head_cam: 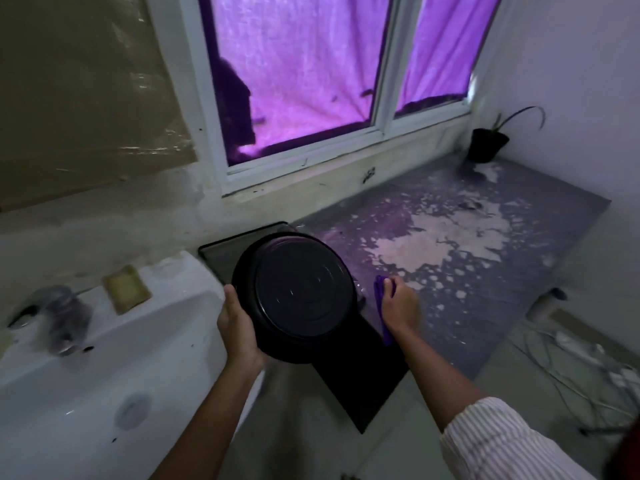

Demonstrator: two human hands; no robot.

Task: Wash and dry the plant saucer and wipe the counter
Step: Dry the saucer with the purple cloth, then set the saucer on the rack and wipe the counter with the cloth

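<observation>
My left hand (pixel 239 327) grips the rim of a round black plant saucer (pixel 298 292), held tilted above a dark tray (pixel 360 375) at the counter's left end. My right hand (pixel 398 306) holds a purple cloth (pixel 382 306) just right of the saucer, low over the counter. The grey counter (pixel 519 271) is covered with pale patches and droplets that look like water or foam.
A white sink (pixel 104 358) with a chrome tap (pixel 62 317) and a soap bar (pixel 126 289) lies to the left. A black potted plant (pixel 486 143) stands at the counter's far right corner. Cables (pixel 588 358) trail on the floor at right. A window with a purple curtain (pixel 311 64) is behind.
</observation>
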